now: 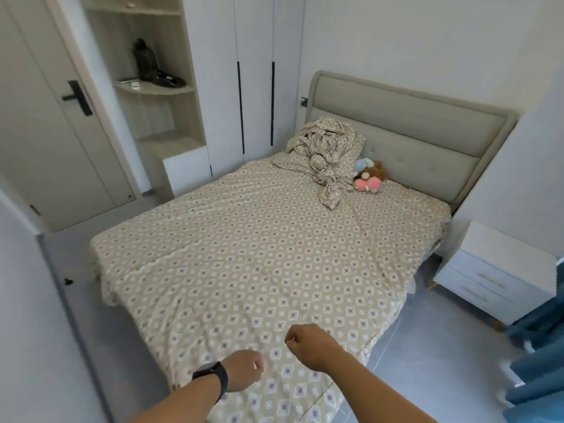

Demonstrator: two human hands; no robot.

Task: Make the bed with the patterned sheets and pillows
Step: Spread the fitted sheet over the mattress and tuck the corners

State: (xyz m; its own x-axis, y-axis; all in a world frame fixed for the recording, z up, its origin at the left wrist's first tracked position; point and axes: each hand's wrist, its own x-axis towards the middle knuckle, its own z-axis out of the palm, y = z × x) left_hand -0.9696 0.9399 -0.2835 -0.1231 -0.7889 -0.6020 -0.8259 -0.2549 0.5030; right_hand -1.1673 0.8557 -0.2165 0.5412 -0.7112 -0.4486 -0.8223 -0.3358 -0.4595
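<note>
The patterned sheet (259,254) lies spread over the whole bed, and it hangs down at the foot edge and the left edge. Both hands are at the foot edge. The left hand (244,372), with a black watch (213,381) on its wrist, has curled fingers pinching the sheet. The right hand (311,343) is curled just above the sheet; I cannot tell if it holds any. A crumpled patterned cloth (326,148) sits on a pillow (290,161) at the head edge, beside soft toys (369,177) by the grey headboard (412,126).
</note>
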